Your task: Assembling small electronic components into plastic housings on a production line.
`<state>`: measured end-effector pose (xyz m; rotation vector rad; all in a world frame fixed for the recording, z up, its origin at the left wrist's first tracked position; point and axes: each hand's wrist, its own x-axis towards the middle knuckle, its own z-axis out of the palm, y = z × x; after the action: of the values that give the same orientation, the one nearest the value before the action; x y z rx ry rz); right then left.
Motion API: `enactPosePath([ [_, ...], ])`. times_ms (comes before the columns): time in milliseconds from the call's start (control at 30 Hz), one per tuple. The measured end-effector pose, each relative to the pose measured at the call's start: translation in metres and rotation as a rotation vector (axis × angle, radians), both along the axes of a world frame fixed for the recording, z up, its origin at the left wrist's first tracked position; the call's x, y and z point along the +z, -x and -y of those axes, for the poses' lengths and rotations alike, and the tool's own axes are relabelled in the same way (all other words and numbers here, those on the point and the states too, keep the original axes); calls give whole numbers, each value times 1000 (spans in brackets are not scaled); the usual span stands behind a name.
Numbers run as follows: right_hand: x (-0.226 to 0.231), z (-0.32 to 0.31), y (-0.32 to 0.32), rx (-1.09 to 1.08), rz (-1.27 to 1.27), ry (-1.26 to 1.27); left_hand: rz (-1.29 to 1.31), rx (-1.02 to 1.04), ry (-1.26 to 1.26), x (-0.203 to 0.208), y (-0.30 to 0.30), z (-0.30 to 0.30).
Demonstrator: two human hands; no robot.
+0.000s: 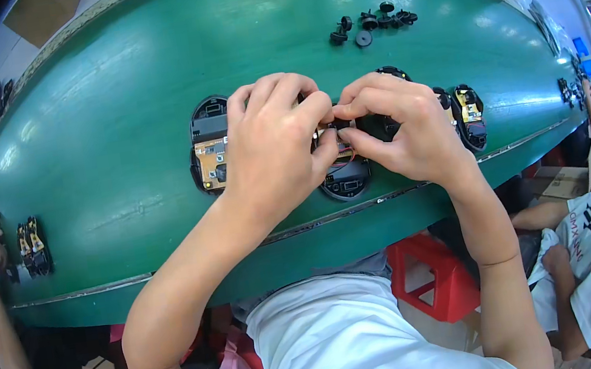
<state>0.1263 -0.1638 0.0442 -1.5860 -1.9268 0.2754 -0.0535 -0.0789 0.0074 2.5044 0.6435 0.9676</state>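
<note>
On the green bench (116, 158), a black casing (210, 125) with a tan circuit board (211, 159) lies by the left hand (273, 138), whose grip is closed on the middle black unit (348, 181). There the right hand (408, 122) has its grip nearly closed; whether on any part, I cannot tell.

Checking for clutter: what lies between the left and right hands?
In the head view, a black-cased unit, partly hidden, lies between the left hand and right hand.
</note>
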Motion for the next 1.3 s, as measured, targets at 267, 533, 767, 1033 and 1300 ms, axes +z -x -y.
enactPosePath([
  [267,14,-5,0,-46,52,132,-45,-63,32,4,0,-10],
  [533,-4,-2,-10,-40,-81,87,-55,-97,7,7,-2,-10],
  [767,-11,4,-19,-10,13,-77,-51,-108,6,5,-4,-8],
  [1033,1,3,-15,10,-2,16,-21,-116,-3,2,-9,-5],
  [1300,0,-9,-35,138,-91,-78,-51,-84,-7,3,-12,-3],
])
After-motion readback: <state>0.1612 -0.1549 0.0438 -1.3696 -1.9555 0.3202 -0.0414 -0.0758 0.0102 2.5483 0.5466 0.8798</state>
